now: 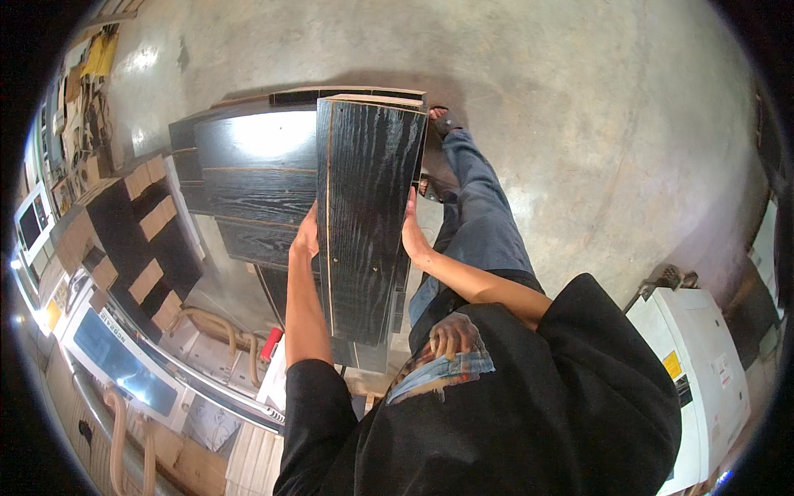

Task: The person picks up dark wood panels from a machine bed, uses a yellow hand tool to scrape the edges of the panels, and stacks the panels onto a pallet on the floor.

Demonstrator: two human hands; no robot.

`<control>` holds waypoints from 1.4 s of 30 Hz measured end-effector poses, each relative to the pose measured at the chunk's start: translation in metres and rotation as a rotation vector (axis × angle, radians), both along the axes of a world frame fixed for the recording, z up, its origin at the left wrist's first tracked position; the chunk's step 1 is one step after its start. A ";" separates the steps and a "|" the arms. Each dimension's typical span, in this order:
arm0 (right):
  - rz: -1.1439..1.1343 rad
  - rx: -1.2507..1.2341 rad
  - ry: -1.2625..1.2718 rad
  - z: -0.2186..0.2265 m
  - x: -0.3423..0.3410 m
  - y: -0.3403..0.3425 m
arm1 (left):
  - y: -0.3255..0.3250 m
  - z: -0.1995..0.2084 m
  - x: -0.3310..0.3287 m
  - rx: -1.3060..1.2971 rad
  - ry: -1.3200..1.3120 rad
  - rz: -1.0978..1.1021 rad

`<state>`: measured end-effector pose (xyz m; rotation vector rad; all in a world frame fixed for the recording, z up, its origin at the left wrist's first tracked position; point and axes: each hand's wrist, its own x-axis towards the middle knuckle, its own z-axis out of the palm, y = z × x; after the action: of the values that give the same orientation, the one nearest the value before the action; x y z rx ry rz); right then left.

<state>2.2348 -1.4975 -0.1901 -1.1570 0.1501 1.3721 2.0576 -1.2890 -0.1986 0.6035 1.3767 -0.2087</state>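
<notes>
A long black wood-grain board (370, 211) with a pale raw edge lies lengthwise before me, between my hands. On its left long edge rests my left hand (307, 234), fingers wrapped round toward the underside. My right hand (415, 231) presses along the opposite edge, its fingertips partly hidden. More black boards (260, 182) are stacked to the left and partly beneath; one reflects a bright patch of light. How many boards my hands grip together cannot be made out.
At the left, another dark stack with cardboard pieces (157, 217) stands beside a machine with a blue-tinted window (124, 355) and hoses (217, 322). A white cabinet (703, 380) is at the lower right. Concrete floor (595, 124) extends ahead and right.
</notes>
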 end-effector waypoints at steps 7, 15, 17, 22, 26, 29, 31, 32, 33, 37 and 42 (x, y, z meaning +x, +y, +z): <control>0.006 -0.008 0.000 0.003 0.002 0.002 | -0.001 0.011 0.016 -0.030 0.050 0.000; -0.040 -0.044 -0.023 0.009 -0.005 0.009 | -0.005 0.014 0.016 0.038 0.011 -0.075; -0.051 -0.058 -0.042 0.009 -0.005 0.011 | -0.004 0.007 0.010 0.069 -0.024 -0.174; -0.091 -0.102 -0.097 0.008 0.006 0.018 | 0.009 0.003 0.019 0.026 0.032 -0.050; -0.157 -0.151 -0.188 0.003 0.029 0.036 | 0.020 0.070 0.109 0.499 -0.258 -0.234; -0.192 -0.190 -0.239 0.003 0.049 0.054 | 0.038 0.057 0.128 0.692 -0.278 -0.349; -0.211 -0.228 -0.260 0.005 0.061 0.064 | 0.038 0.072 0.162 0.690 -0.104 -0.340; -0.201 -0.279 -0.247 0.011 0.062 0.067 | 0.040 0.075 0.167 0.707 -0.053 -0.363; -0.182 -0.304 -0.250 0.010 0.062 0.069 | 0.045 0.057 0.160 0.722 -0.057 -0.392; -0.121 -0.378 -0.319 0.006 0.063 0.070 | 0.046 0.041 0.158 0.766 -0.027 -0.461; -0.159 -0.426 -0.276 0.014 0.067 0.074 | 0.041 0.039 0.162 0.879 0.087 -0.510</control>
<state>2.3022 -1.4238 -0.1759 -1.6407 0.3399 1.0536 2.2198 -1.2482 -0.1599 1.6976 1.3439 -0.0208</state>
